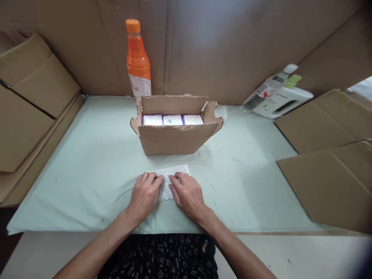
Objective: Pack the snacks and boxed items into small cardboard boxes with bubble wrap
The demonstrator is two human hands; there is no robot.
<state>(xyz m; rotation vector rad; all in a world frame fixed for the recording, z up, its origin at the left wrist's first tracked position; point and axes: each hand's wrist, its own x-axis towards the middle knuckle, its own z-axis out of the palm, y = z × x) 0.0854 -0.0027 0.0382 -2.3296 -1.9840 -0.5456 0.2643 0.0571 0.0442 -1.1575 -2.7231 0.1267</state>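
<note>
A small flat piece of bubble wrap lies on the pale green cloth near its front edge. My left hand rests on its left side, fingers curled and pressed together on the wrap. From the right, my right hand grips the other side with thumb and bent fingers; some fingertips are hidden. Just beyond the hands stands an open cardboard box, its flaps raised. Three white-topped packs with purple edges sit side by side inside it.
An orange bottle stands behind the box. At the back right, a clear bottle and a white jug lean near the cardboard wall. Folded cardboard flanks the green cloth on the left and right.
</note>
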